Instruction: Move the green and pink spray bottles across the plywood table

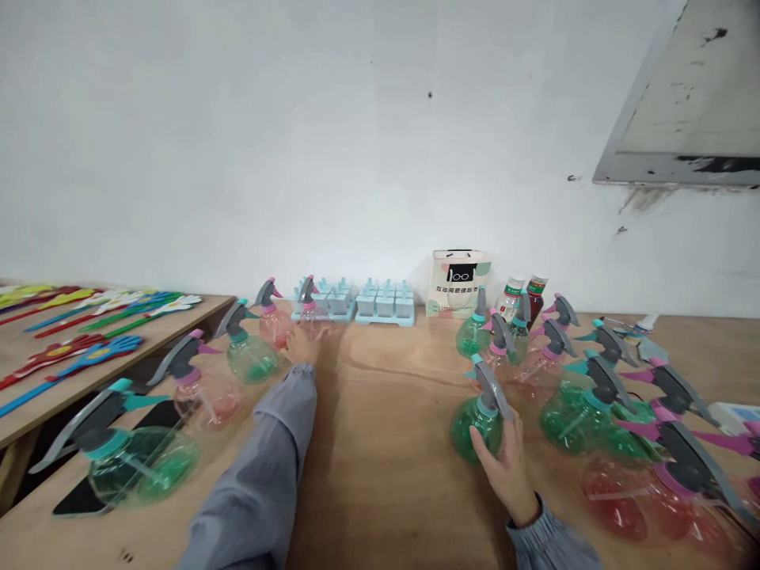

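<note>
My left hand (304, 344) reaches to the back left of the table. Its fingers close around the lower part of a pink spray bottle (314, 313) with a grey trigger head. Another pink spray bottle (274, 324) stands just left of it. My right hand (504, 463) grips the side of a green spray bottle (469, 431), which is upright with its nozzle toward the left. More spray bottles line the left side, among them a green one (252, 356), a pink one (207, 396) and a nearer green one (142, 463).
Several green and pink spray bottles (573, 419) crowd the right side. Light-blue ice-pop moulds (385, 305), a printed paper bag (454, 297) and two capped bottles (536, 299) stand by the wall. A dark phone (83, 495) lies front left. Colourful hand-shaped items (107, 356) cover another table.
</note>
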`<state>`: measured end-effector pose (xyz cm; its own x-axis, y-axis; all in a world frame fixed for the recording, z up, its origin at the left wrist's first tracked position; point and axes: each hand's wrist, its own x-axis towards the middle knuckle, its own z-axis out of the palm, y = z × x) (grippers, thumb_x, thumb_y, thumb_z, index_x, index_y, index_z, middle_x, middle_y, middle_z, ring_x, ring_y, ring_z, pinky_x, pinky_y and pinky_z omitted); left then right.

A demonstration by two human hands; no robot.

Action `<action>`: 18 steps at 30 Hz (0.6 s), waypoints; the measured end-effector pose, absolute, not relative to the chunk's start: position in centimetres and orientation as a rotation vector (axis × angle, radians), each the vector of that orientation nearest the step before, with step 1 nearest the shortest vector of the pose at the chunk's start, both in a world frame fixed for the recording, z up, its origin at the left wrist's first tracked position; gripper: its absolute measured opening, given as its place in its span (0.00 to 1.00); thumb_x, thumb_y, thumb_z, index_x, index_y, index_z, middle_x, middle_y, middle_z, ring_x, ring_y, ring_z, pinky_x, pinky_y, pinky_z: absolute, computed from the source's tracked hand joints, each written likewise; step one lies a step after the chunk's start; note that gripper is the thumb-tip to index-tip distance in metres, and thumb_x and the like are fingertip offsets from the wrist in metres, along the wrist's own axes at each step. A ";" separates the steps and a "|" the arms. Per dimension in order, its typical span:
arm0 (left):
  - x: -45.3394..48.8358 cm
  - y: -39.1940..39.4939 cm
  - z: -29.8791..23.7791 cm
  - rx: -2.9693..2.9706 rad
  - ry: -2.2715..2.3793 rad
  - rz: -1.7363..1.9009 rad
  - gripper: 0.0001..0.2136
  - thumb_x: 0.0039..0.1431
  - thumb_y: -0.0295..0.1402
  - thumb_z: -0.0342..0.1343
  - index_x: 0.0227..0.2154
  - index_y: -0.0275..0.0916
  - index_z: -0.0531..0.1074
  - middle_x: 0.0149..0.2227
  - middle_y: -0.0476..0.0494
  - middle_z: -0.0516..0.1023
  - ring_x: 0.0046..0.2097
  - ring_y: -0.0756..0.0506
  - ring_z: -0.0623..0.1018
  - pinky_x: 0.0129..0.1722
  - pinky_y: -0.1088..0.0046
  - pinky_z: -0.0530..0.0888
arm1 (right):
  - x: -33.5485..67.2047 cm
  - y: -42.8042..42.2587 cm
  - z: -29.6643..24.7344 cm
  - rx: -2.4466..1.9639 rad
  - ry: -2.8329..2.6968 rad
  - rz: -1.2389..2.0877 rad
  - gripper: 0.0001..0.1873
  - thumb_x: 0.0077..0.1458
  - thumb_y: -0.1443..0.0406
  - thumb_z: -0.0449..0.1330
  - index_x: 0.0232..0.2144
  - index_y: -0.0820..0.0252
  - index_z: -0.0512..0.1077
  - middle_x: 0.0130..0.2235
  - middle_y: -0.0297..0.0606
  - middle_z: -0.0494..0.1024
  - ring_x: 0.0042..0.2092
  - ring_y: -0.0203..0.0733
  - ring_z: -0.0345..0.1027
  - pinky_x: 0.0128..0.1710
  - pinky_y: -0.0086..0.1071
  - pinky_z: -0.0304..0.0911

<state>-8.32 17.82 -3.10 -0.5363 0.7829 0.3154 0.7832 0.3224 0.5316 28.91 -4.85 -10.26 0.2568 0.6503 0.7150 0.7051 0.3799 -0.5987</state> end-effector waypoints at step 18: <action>8.0 0.7 -2.1 -3.027 -1.550 -1.919 0.39 0.48 0.45 0.68 0.64 0.44 0.65 0.64 0.32 0.71 0.66 0.29 0.69 0.69 0.48 0.59 | 23.1 -4.4 -11.7 -1.103 -1.948 0.055 0.41 0.68 0.55 0.54 0.75 0.52 0.42 0.72 0.49 0.60 0.71 0.55 0.56 0.66 0.53 0.63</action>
